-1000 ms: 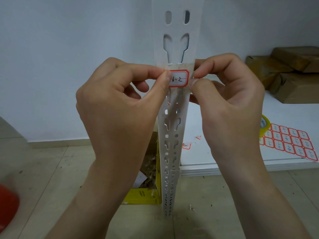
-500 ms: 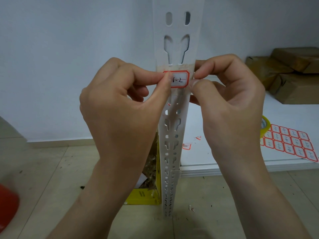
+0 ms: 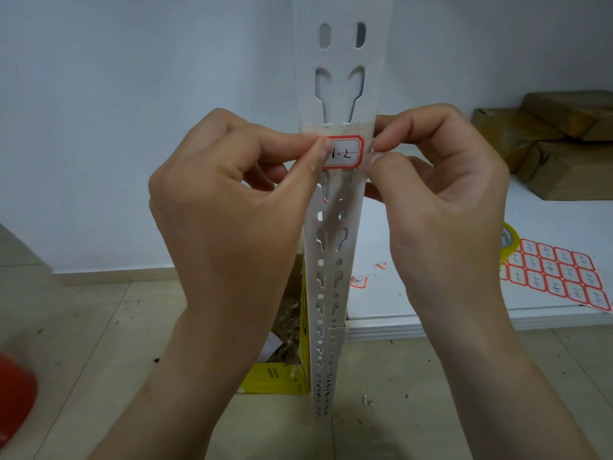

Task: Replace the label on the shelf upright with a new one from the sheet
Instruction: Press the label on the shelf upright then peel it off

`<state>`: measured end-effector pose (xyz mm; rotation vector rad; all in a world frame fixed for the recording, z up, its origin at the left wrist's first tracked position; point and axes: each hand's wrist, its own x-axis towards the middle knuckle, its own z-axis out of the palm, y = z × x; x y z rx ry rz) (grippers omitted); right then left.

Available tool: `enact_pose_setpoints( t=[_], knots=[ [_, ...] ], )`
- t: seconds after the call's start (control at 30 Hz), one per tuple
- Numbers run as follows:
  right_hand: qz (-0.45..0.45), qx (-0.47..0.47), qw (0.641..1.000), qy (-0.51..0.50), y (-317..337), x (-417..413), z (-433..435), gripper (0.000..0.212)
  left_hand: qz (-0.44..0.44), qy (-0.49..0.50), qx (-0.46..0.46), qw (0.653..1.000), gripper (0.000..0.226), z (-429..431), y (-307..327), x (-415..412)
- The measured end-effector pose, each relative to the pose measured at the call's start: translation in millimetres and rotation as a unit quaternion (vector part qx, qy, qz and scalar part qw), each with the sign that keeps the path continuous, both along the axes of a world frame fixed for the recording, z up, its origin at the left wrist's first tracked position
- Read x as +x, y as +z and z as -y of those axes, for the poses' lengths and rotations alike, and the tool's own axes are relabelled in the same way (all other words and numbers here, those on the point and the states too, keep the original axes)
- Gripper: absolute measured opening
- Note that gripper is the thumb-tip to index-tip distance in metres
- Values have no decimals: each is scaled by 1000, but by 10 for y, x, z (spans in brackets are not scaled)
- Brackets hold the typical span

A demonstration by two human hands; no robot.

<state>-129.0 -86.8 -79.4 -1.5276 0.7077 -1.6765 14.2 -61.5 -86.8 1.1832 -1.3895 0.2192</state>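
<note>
A white perforated shelf upright [image 3: 338, 78] runs down the middle of the view. A red-bordered white label [image 3: 345, 153] marked "1-2" lies across it, over a band of old glue residue. My left hand [image 3: 232, 207] pinches the label's left end between thumb and forefinger. My right hand [image 3: 441, 200] has its thumb and forefinger tips at the label's right end. The sheet of red-bordered labels [image 3: 560, 277] lies on the white shelf board [image 3: 431, 313] at the right.
A yellow tape roll [image 3: 509, 242] sits beside the sheet. Torn label scraps [image 3: 360, 281] lie on the shelf board. Brown wrapped parcels [image 3: 557, 144] are stacked at the back right. A yellow box of debris [image 3: 282, 373] stands left of the upright. Something red [image 3: 13, 393] is at the lower left.
My left thumb has slid slightly left, so more of the label's left part shows. Both hands otherwise stay in place at the label.
</note>
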Motion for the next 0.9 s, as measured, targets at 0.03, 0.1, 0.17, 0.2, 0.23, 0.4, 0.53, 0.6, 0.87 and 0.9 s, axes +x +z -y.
enact_pose_setpoints(
  t=[0.03, 0.1, 0.17, 0.2, 0.23, 0.4, 0.53, 0.6, 0.87, 0.9],
  knots=[
    [-1, 0, 1000, -1, 2, -2, -2, 22, 0, 4, -5, 1000, 10, -3, -1, -15],
    [-1, 2, 1000, -1, 2, -3, -4, 22, 15, 28, -20, 999, 5, -19, 2, -49],
    [-1, 3, 1000, 0, -5, -1, -5, 22, 25, 45, -25, 998, 6, -34, 4, -72],
    [0, 2, 1000, 0, -9, 0, -4, 22, 22, 45, -23, 998, 8, -36, 8, -73],
    [0, 2, 1000, 0, -12, 2, -3, 22, 17, 43, -19, 999, 8, -40, 11, -74],
    [3, 5, 1000, 3, -10, 16, 1, 22, 19, 43, -13, 999, 10, -31, 13, -86],
    [-1, 6, 1000, -2, -9, 1, -7, 21, 44, 57, -28, 997, 12, 0, -11, -43],
    [-5, 6, 1000, -3, -7, -1, -10, 20, 67, 66, -47, 994, 16, 19, -42, 3],
    [-14, 2, 1000, -15, -11, 2, -4, 21, 124, 92, -130, 979, 6, 49, -120, 142],
    [-12, 3, 1000, -14, -9, 1, -5, 21, 127, 97, -139, 977, 7, 51, -127, 135]
  ],
)
